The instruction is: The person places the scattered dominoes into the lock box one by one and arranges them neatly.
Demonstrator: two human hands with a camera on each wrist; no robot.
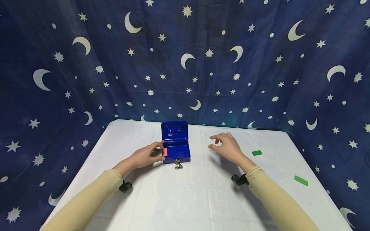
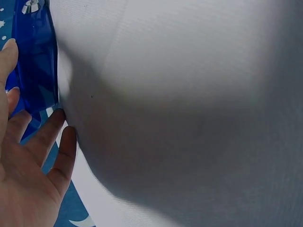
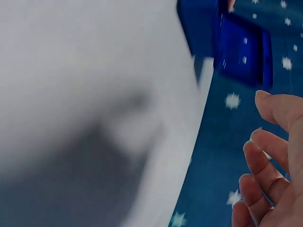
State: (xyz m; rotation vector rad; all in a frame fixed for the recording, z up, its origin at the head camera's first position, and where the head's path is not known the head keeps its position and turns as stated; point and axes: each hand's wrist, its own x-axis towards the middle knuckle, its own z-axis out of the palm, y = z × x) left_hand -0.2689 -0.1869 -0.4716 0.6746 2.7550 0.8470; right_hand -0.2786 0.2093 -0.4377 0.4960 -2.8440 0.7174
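Observation:
A small blue metal cash box (image 1: 177, 157) stands on the white-covered table, its lid (image 1: 174, 130) raised at the back. A metal padlock (image 1: 178, 165) hangs at its front. Inside, by the left wall, shows a pink rectangular piece (image 1: 165, 152). At the box's left side is my left hand (image 1: 144, 156), thumb at the front corner and fingertips by the left rim. In the left wrist view, the fingers (image 2: 64, 161) spread loosely beside the box. My right hand (image 1: 226, 146) hovers over the table right of the box, fingers loosely bent around nothing.
Two green flat blocks lie on the right of the table: one green block (image 1: 257, 153) beyond my right wrist, another green block (image 1: 301, 180) nearer the right edge. A dark blue curtain (image 1: 173, 64) with moons and stars hangs behind and beside the table.

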